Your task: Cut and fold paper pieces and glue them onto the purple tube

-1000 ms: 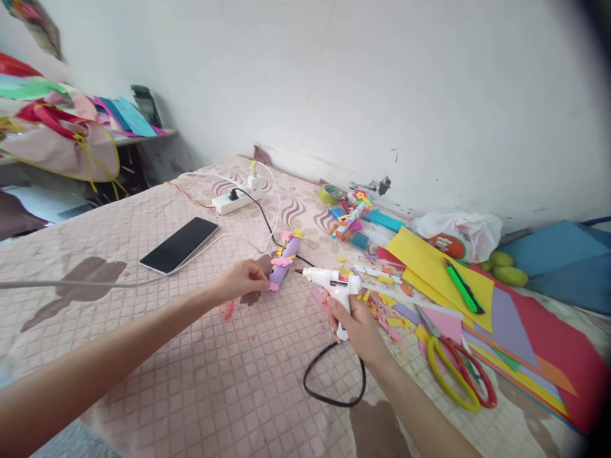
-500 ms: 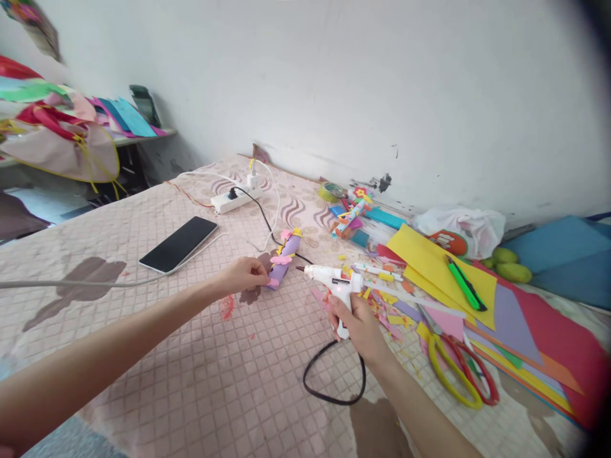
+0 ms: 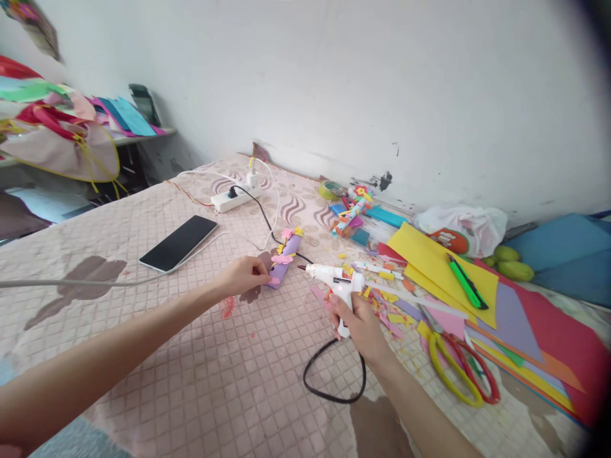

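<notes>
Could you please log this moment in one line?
left hand: at purple roll | right hand: holding white glue gun | nozzle: apart from roll

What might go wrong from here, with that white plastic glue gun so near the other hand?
The bare left hand is at the near end of the slim purple roll with pink and yellow trim, facing the dark nozzle of the white plastic glue gun; if hot, it might burn the fingers. The looped black cord below the bare right hand could snag and jerk the gun.
</notes>
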Demonstrator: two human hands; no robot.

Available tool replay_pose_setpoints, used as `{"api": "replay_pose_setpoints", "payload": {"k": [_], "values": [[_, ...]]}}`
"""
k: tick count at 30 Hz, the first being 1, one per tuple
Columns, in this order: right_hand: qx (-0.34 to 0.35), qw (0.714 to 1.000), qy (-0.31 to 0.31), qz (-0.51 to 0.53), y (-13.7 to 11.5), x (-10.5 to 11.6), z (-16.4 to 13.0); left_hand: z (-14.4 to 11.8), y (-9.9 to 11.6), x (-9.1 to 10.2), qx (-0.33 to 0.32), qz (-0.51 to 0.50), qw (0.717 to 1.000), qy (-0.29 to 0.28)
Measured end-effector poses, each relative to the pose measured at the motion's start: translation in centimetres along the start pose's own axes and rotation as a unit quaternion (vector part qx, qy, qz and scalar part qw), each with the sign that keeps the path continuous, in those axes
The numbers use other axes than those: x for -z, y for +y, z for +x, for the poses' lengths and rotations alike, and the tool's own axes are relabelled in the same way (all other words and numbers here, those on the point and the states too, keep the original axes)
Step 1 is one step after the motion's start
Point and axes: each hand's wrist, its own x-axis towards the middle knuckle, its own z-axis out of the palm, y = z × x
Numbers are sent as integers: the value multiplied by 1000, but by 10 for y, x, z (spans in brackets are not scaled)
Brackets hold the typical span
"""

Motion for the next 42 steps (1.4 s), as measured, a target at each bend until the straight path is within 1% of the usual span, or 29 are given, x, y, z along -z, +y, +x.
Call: {"api": "replay_pose_setpoints", "payload": {"k": [7,12,16,21,25,28,31,36,42], "values": [[4,1000,9,-22,-2,0,4,-3,-1,-7,-6,4,1000,29],[14,998,-17,-58,-4,-7,6,-8,1,-10,10,-9,1000,28],[19,994,-38,-97,-6,-14,10,-12,2,-12,-3,-14,999,29],[23,992,-54,-108,-7,-20,14,-15,1,-16,-4,-9,999,49],[11,994,-46,-101,-3,-18,14,-14,-1,-19,-32,35,996,82],[25,994,-27,-99,1,-13,13,-13,-5,-23,-64,80,987,126],[25,996,-10,-86,3,-8,12,-13,-9,-28,-86,100,980,150],[22,997,-10,-78,3,-4,7,-15,-11,-33,-91,90,978,167],[26,997,2,-75,6,-2,4,-18,-9,-33,-87,69,980,165]]}}
